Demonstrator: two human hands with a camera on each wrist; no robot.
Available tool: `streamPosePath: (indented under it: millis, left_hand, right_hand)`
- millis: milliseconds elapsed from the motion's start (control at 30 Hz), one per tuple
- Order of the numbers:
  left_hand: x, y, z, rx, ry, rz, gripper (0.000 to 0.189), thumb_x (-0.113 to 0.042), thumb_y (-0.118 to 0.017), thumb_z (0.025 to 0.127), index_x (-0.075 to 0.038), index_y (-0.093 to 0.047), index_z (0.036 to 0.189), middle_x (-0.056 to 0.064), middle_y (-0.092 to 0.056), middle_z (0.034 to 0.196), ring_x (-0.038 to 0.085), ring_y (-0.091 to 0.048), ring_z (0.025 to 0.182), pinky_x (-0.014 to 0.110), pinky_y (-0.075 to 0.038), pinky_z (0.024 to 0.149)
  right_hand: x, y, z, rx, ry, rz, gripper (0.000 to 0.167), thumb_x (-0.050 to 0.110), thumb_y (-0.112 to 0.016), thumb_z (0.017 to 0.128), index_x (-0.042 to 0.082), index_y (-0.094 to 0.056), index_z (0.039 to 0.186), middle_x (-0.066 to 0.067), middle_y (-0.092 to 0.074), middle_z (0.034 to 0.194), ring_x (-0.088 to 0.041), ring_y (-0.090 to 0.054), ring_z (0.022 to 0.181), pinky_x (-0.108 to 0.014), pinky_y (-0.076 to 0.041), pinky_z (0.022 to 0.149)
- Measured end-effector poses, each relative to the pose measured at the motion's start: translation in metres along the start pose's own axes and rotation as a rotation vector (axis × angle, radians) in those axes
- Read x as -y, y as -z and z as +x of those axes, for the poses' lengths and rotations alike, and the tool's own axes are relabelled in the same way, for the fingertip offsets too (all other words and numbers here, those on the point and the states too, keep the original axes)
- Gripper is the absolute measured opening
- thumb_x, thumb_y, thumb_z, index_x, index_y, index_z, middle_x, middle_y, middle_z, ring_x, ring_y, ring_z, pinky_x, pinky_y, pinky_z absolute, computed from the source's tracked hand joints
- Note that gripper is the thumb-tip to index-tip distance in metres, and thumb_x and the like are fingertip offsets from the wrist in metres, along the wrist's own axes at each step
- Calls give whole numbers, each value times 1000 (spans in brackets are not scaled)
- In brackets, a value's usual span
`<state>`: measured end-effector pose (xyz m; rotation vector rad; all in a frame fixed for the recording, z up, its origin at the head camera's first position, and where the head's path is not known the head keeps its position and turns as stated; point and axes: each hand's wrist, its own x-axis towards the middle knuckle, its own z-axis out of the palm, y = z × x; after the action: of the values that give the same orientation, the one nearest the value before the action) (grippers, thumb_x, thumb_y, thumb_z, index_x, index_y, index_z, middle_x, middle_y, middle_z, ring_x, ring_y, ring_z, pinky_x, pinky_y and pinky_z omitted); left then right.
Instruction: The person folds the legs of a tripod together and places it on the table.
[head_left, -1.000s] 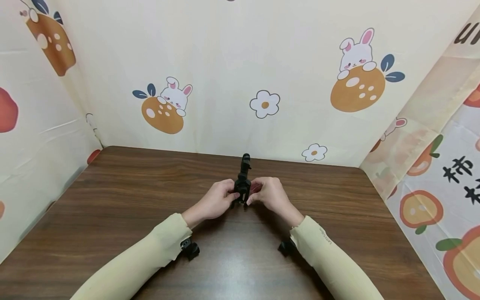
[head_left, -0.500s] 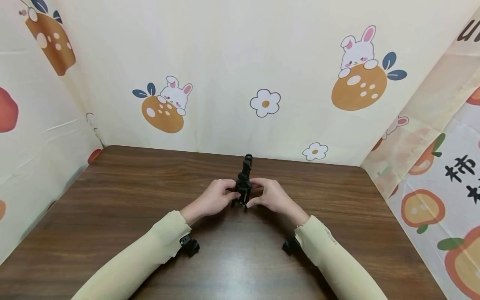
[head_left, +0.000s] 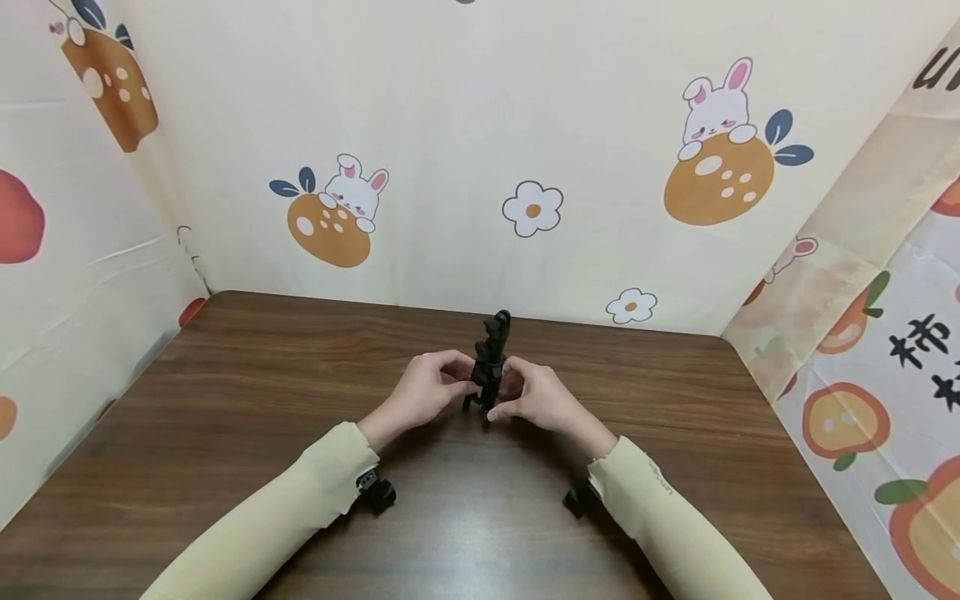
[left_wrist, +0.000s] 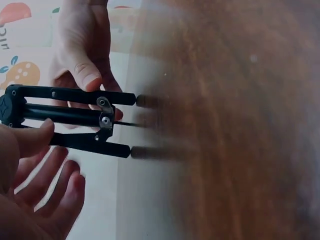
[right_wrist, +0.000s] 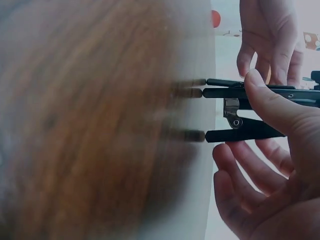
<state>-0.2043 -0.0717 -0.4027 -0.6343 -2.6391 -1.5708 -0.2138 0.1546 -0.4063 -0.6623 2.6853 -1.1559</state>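
"Steadiness: what does it call for, going left to right?"

"At left, the left grip [head_left: 420,396] holds the tripod [head_left: 487,372], partly closed, thumb [left_wrist: 41,137] on its body and some fingers loosely curled below. I'd make that hold light and even, so nothing twists."

"And the middle?"

"The tripod stands on the brown desk [head_left: 262,383], between the two grips, its top tilting slightly right. I'd let every foot [left_wrist: 130,99] bear evenly, and mind the metal hinge [left_wrist: 105,120], which could nip skin."

"On the right?"

"The right grip [head_left: 543,398] curls round the legs [left_wrist: 75,95], half closed, thumb on one of them. Gentle guiding should work better than force."

"How does it look?"

"Slim and black. In the left wrist view, left to right: a round hub [left_wrist: 10,108], a straight column [left_wrist: 65,115] between narrowly spread legs, silvery hinge parts, rounded feet."
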Motion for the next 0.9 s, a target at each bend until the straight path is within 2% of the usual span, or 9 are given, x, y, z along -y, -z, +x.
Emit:
streamPosePath:
  millis: [133,267,367,467,700,900]
  left_hand:
    - [0,3,-2,-37,20,-13,16,-7,-81,83,-12,-70,94,-4,-69,86,12,-65,79,32,-53,73]
    - [-2,6,-4,30,13,-33,16,-9,-82,82,-9,-72,93,-1,-70,85,13,-65,78,32,-53,70]
    - [-2,6,-6,89,13,-33,20,-12,-82,83,-10,-73,100,-1,-72,92,12,-66,84,34,-53,74]
    - [-2,5,-7,114,22,-24,24,-14,-83,82,-13,-73,104,-3,-72,96,12,-66,91,38,-52,81]
    - [-2,1,-8,123,15,-9,26,-16,-84,81,-12,-73,104,-4,-72,96,16,-66,98,47,-49,90]
    - [-4,-1,-9,115,11,1,25,-13,-83,82,-12,-72,105,-2,-72,97,18,-67,97,47,-50,89]
  right_hand:
    - [2,-2,-1,-22,8,-30,46,25,-92,70,14,-62,103,0,-69,82,-10,-63,72,-31,-51,64]
    - [5,-2,-3,-18,19,-35,41,25,-89,76,17,-68,110,6,-69,79,-10,-63,71,-33,-50,64]
    - [7,-2,-4,-2,27,-41,27,24,-83,83,19,-72,107,10,-71,82,-8,-65,76,-33,-51,69]
    - [8,-2,-5,4,39,-55,14,21,-78,88,19,-75,102,10,-73,86,-6,-65,81,-33,-51,73]
    - [7,-2,-9,46,59,-19,7,9,-78,86,14,-75,89,9,-72,78,-6,-64,73,-30,-51,69]
    - [5,-3,-11,81,80,28,8,7,-79,85,13,-76,89,8,-73,80,-6,-66,75,-27,-52,70]
